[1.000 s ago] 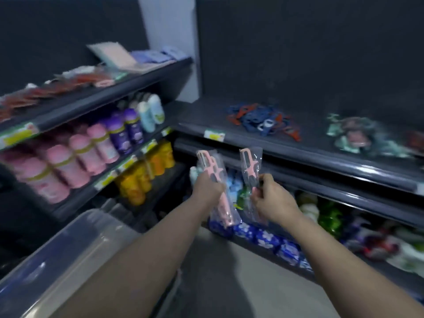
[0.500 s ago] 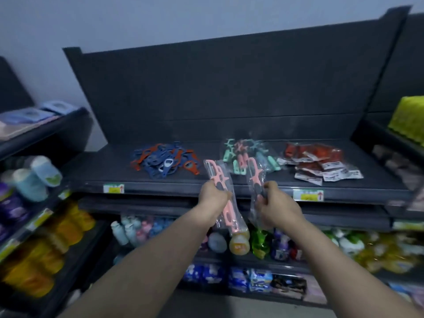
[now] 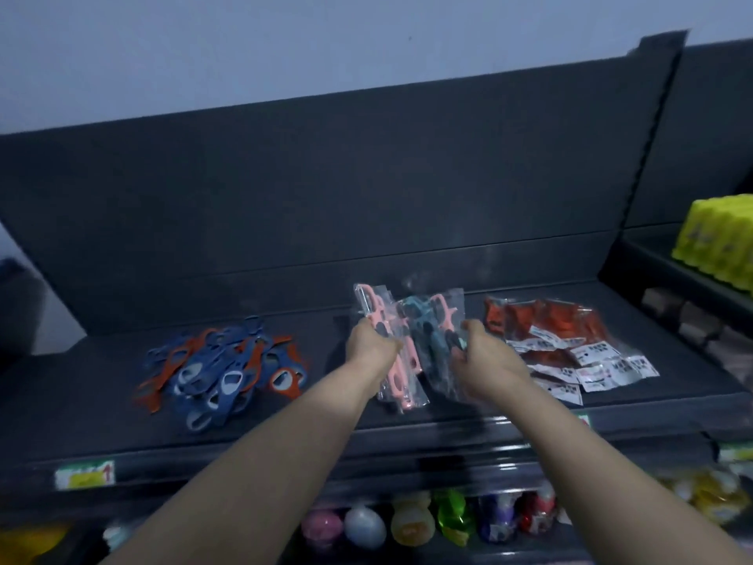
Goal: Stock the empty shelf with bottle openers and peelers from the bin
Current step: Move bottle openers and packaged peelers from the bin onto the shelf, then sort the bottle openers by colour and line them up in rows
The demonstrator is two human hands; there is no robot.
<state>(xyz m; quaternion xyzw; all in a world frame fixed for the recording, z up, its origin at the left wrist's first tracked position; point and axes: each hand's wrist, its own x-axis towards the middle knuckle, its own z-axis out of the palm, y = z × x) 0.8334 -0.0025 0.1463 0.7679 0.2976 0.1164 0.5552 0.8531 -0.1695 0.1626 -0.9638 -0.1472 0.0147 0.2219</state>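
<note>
My left hand point(image 3: 373, 346) grips pink peelers point(image 3: 397, 375) in clear bags, held over the middle of the dark shelf point(image 3: 81, 426). My right hand point(image 3: 487, 360) grips another bagged pink peeler point(image 3: 446, 316) just to the right. Both hands hover at the small pile of teal and pink bagged peelers point(image 3: 426, 334) lying on the shelf. A heap of blue and orange bottle openers point(image 3: 220, 364) lies at the shelf's left. Red items in bags with white labels point(image 3: 562, 340) lie at its right.
Yellow price tags point(image 3: 85, 475) sit on the shelf's front edge. Colourful bottles point(image 3: 409, 524) fill the shelf below. A yellow-green pack point(image 3: 717, 242) stands on the neighbouring shelf at right. The shelf's back panel point(image 3: 326, 189) is dark.
Both hands have moved forward and up, from in front of the shelf edge to over the peeler pile. The view has turned right and closer to the shelf.
</note>
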